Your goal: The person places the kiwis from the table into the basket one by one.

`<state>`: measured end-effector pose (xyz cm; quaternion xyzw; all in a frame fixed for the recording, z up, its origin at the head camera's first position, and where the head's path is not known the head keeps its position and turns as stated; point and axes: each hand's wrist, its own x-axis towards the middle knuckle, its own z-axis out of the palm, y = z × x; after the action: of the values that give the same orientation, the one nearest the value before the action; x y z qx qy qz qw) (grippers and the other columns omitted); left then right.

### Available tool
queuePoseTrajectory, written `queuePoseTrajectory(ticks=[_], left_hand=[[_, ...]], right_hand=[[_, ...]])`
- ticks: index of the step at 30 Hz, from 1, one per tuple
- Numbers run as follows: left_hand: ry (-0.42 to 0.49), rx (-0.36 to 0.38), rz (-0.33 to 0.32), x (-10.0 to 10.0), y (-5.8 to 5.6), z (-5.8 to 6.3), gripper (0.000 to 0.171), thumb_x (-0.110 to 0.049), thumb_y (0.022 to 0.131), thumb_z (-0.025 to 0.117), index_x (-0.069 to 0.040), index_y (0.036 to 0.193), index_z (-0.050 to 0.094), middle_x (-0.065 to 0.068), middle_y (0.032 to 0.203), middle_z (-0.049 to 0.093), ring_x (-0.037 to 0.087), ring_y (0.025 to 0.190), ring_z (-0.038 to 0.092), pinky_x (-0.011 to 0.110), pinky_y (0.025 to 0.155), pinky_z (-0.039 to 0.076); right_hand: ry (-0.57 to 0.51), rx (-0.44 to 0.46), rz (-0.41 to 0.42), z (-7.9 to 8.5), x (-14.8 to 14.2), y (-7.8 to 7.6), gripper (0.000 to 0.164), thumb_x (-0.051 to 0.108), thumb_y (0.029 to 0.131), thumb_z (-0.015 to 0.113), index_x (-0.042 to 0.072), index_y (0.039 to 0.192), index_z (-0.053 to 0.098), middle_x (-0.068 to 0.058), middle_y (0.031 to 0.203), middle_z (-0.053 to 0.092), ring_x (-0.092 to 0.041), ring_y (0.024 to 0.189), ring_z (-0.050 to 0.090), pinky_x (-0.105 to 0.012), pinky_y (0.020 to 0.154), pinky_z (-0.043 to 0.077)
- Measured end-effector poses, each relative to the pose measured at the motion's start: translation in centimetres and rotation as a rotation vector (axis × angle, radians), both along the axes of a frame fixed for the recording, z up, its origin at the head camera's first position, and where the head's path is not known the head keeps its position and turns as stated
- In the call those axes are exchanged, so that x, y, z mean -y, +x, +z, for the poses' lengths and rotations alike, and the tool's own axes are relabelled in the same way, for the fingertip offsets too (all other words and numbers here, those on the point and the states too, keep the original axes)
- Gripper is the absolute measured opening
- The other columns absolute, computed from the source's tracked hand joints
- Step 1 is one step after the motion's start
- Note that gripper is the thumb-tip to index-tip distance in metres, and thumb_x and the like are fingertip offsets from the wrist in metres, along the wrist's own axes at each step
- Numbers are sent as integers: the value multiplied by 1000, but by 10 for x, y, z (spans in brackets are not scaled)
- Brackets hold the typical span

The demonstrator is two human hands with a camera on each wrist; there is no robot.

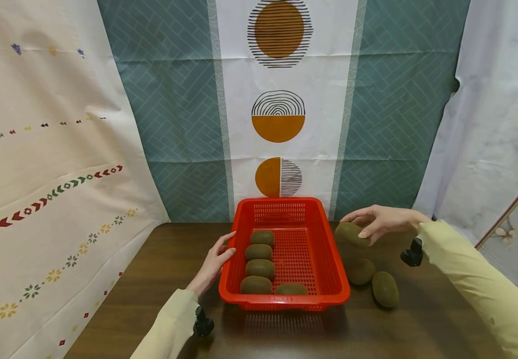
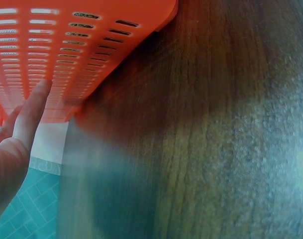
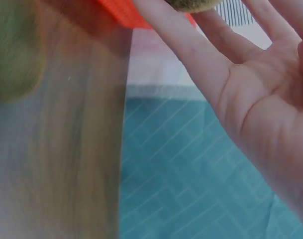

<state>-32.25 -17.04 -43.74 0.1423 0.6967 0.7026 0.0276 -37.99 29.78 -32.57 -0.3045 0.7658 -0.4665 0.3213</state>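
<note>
A red plastic basket with slotted walls stands on the wooden table. Inside it, several brown kiwis lie in a column along the left side, and one more kiwi lies at the front, right of that column. My left hand touches the basket's left side; in the left wrist view, its straight finger rests along the slotted outer wall. Just beyond the right rim, my right hand pinches a kiwi between thumb and fingers. The right wrist view shows only that kiwi's lower edge.
Two loose kiwis lie on the table right of the basket: one kiwi close to its wall, another kiwi nearer the front. A patterned curtain hangs behind the table; a cream cloth hangs on the left.
</note>
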Motion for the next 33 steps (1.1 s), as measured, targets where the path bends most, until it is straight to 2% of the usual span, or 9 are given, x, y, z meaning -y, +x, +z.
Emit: queuePoseTrajectory(ticks=[5,12,16,22,28,33], left_hand=[[17,16,-27,-1,7,12,49,-8,93,50,-8,139,32,28,118,44,44,98,52,46,71,50],[20,10,-14,-1,5,7,49,-10,93,51,-11,139,34,28,117,45,44,97,53,46,70,50],[17,23,-48,-2,13,19,52,-8,93,49,-5,140,28,31,120,41,48,101,49,46,72,49],[15,27,-46,-1,13,21,51,-7,93,48,-5,140,28,32,120,41,48,101,48,46,72,49],[19,22,-45,-1,12,20,51,-7,93,49,-5,140,28,32,120,41,48,102,48,45,72,49],[12,23,-46,-3,13,21,51,-7,93,48,-5,140,28,32,120,41,48,102,48,45,72,49]], right_hand=[[9,21,87,11,23,0,51,0,87,56,3,135,39,-20,131,41,-38,108,46,-51,78,45],[0,80,189,16,60,-7,50,0,85,58,5,133,43,-20,128,45,-39,108,46,-52,80,44],[11,129,237,18,83,-11,50,1,84,61,5,131,45,-20,127,44,-40,107,48,-53,80,44],[66,165,255,15,116,-17,52,3,81,65,8,130,49,-17,129,43,-38,108,47,-51,78,45],[128,184,277,7,144,-22,51,2,80,66,10,128,51,-12,133,37,-32,118,35,-51,76,47],[176,196,271,-4,161,-25,49,2,79,67,11,125,54,-11,131,39,-30,116,38,-50,74,48]])
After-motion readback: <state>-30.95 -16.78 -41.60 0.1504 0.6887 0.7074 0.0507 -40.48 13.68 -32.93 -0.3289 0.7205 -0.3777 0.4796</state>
